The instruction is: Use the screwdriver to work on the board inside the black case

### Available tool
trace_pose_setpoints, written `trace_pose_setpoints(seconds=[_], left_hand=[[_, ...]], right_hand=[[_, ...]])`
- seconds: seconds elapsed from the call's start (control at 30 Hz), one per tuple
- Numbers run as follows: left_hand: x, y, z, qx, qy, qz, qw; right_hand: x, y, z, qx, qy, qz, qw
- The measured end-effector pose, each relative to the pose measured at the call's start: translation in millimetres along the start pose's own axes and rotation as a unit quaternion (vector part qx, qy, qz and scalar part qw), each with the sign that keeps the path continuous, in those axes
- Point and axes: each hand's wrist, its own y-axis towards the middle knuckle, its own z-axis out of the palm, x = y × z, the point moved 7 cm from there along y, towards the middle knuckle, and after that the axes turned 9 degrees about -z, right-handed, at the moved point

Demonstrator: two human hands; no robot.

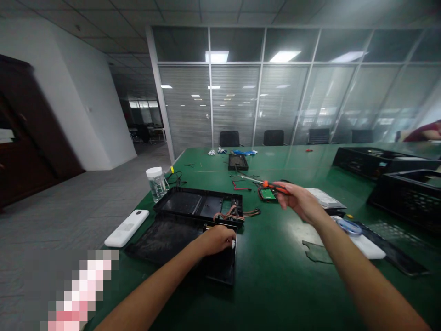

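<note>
"First, specify the surface and the room."

"The surface is a glossy green tabletop (268,285). Beyond it stands a white-framed glass partition (234,101) with blinds. To the left are a grey floor (113,193), a plain white wall (82,101) and a dark brown wooden cabinet (31,128)."

"State the quantities."

"Black chairs (229,138) along the partition: four. Large black perforated cases (382,164), right side of the tabletop: two. Flat black rectangular casing parts, front left: two, comprising a far part (182,204) and a near part (158,239). Clear bottle with white cap (156,186), beside the far part: one. White oblong device with rounded corners (127,228), left of the near part: one. Green circuit board (267,195): one. Screwdriver with orange-and-black handle (272,185): one."

"Where is the screwdriver, and how is it held?"

"The right hand (298,200) grips it by the handle, raised near the circuit board. The shaft points left and away from the person."

"And the left hand (218,239)?"

"It is at the right end of the near part, fingers curled. Whether they are closed on anything cannot be determined."
</note>
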Motion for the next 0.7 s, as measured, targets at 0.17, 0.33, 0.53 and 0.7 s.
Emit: trace_pose_setpoints(seconds=[0.17,0.33,0.53,0.7], left_hand=[[-6.1,-7.5,-4.3,0.115,-0.001,-0.005,0.993],[15.0,-4.8,-45.0,0.04,-0.053,-0.025,0.997],[88.8,15.2,-79.7,-0.097,0.0,-0.147,0.984],[107.5,28.8,-47.2,0.114,0.084,-0.144,0.979]], right_hand=[[-58.3,-50.2,22.0,-0.051,0.072,0.062,0.994],[-43.2,-92.9,97.9,0.106,-0.103,0.023,0.989],[-17.8,-143.4,196.1,0.314,-0.466,-0.169,0.81],[-34.0,-172.6,181.5,0.253,-0.56,-0.164,0.772]])
